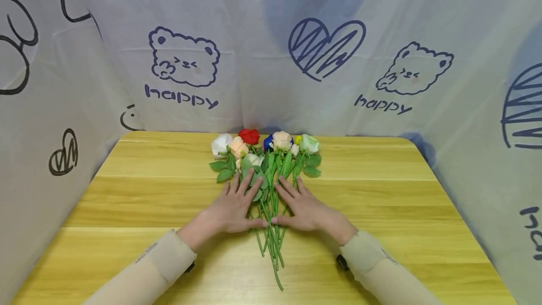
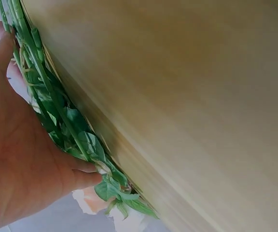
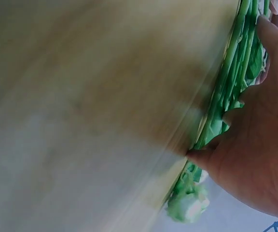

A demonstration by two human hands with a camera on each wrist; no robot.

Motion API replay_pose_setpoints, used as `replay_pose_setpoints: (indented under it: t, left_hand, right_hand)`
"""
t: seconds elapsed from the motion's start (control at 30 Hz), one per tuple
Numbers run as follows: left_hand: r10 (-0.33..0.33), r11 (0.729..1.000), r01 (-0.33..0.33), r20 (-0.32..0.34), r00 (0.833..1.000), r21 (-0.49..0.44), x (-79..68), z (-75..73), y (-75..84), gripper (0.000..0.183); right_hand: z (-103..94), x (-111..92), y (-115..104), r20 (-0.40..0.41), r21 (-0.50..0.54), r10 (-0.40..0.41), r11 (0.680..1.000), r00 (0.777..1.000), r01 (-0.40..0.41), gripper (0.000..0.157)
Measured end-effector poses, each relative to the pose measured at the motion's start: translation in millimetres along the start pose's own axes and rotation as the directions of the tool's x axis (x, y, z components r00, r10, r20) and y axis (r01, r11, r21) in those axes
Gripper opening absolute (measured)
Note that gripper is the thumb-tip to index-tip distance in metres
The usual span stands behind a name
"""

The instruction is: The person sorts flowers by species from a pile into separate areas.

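Note:
A bunch of artificial roses lies on the table, blooms toward the back and green stems (image 1: 277,248) toward the front. Among the blooms are a red rose (image 1: 249,136), a white rose (image 1: 221,145), a peach rose (image 1: 281,140) and a pale green rose (image 1: 310,144). Over the left of the stems and leaves, my left hand (image 1: 237,204) rests with fingers spread. My right hand (image 1: 306,208) lies mirrored on the right side, fingers also spread, the two thumb tips close together above the stems. Both wrist views show the palms against the leaves (image 2: 76,121) and stems (image 3: 235,58).
The flowers lie on a light wooden table (image 1: 148,192) with rounded back corners. Pale curtains (image 1: 254,84) printed with hearts, bears and the word "happy" hang behind the table and along both sides.

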State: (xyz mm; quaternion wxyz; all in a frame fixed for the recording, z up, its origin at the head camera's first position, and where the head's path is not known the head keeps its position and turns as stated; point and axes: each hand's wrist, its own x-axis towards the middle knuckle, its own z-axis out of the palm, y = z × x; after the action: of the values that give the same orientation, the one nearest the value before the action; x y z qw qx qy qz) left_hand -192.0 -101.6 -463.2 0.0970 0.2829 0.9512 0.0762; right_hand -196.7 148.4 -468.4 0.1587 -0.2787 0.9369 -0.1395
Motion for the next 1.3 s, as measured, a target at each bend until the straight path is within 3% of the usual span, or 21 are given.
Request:
replay_pose_setpoints:
  t: [0.17,0.5,0.83,1.3]
  left_hand:
    - [-0.011,0.999,0.011,0.019,1.0,0.047,2.5,2.1,1.0,0.114]
    - [-0.014,0.996,0.015,-0.007,1.0,0.093,-4.2,-3.6,-6.2,0.113]
    - [0.009,0.999,-0.007,-0.058,0.998,0.032,-22.0,0.9,-36.4,0.112]
    - [-0.004,0.999,0.009,-0.125,0.992,0.036,-56.2,0.8,-83.0,0.109]
  right_hand:
    - [-1.4,4.6,-0.8,0.035,0.005,-0.027,1.0,0.999,0.027,0.099]
    - [-11.4,13.9,-6.3,0.086,0.0,-0.109,0.994,0.99,0.109,0.109]
    - [-7.5,32.4,-31.1,0.084,0.007,-0.138,0.99,0.987,0.138,0.109]
    - [4.8,72.0,-70.1,0.098,-0.014,-0.165,0.986,0.981,0.167,0.108]
